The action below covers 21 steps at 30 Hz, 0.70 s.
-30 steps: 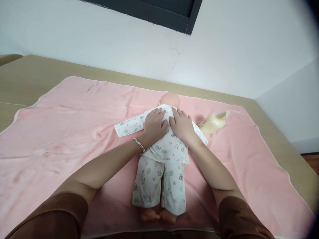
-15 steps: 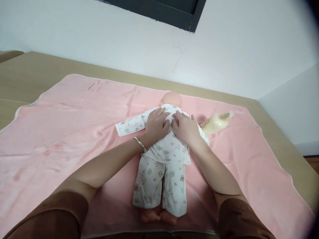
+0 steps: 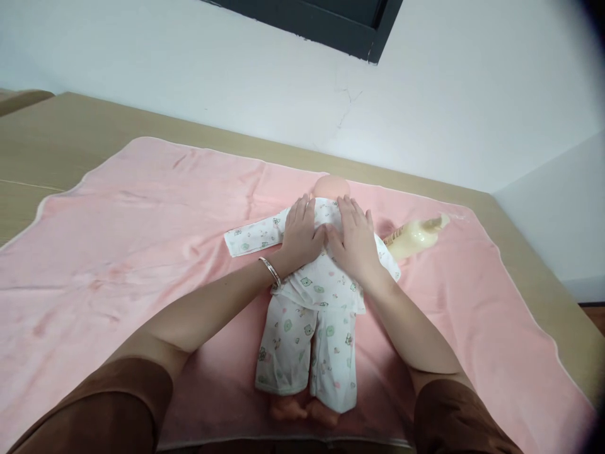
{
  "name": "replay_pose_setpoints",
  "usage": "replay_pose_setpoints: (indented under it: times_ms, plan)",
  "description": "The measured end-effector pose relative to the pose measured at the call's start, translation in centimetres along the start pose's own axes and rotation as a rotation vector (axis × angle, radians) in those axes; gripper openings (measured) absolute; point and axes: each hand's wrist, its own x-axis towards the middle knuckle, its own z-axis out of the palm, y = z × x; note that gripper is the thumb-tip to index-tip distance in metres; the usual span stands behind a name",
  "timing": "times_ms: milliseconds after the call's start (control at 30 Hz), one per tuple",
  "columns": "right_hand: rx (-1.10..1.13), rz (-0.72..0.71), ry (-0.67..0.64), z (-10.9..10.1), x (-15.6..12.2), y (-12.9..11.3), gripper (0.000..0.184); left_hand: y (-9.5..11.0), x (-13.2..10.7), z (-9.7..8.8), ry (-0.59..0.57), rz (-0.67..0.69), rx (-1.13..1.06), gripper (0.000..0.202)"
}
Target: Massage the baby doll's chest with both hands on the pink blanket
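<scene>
A baby doll lies with its head toward the wall, dressed in a white patterned top and matching trousers. My left hand rests flat on the left side of the upper part of the top, fingers stretched toward the head. On the right side, my right hand lies flat in the same way, fingers extended. The two thumbs come close together at the middle. One sleeve stretches out to the left. The doll's face is hidden.
A pink blanket lies under the doll on a wooden table. A pale yellow bottle with a pump-like top lies on its side to the doll's right. Behind the table rises a white wall with a dark frame.
Both hands' fingers have straightened and point more toward the doll's head; earlier they were more bent and angled inward. The whole view has shifted slightly. The bottle stays beside the doll.
</scene>
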Motion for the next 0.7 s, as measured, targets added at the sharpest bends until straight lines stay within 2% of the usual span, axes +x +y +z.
replay_pose_setpoints:
  times_ms: [167, 267, 333, 500, 700]
  plan:
    - [0.087, -0.092, -0.049, 1.4, 0.3, 0.6, 0.051, -0.5, 0.0, 0.1, 0.025, 0.031, -0.079, 0.055]
    - [0.092, -0.077, 0.039, 1.5, 0.3, 0.8, 0.050, -0.4, 0.0, 0.0, 0.037, 0.046, -0.085, 0.056]
    - [0.080, -0.079, 0.054, 1.5, 0.2, 0.7, 0.050, -0.3, 0.0, 0.0, 0.041, 0.055, -0.081, 0.056]
    - [0.068, -0.097, -0.046, 1.4, 0.2, 0.4, 0.051, -0.3, 0.0, 0.1, 0.059, 0.049, -0.075, 0.057]
    - [0.016, -0.064, 0.057, 1.1, 0.0, 0.5, 0.052, -0.3, 0.0, 0.2, 0.063, 0.060, -0.076, 0.061]
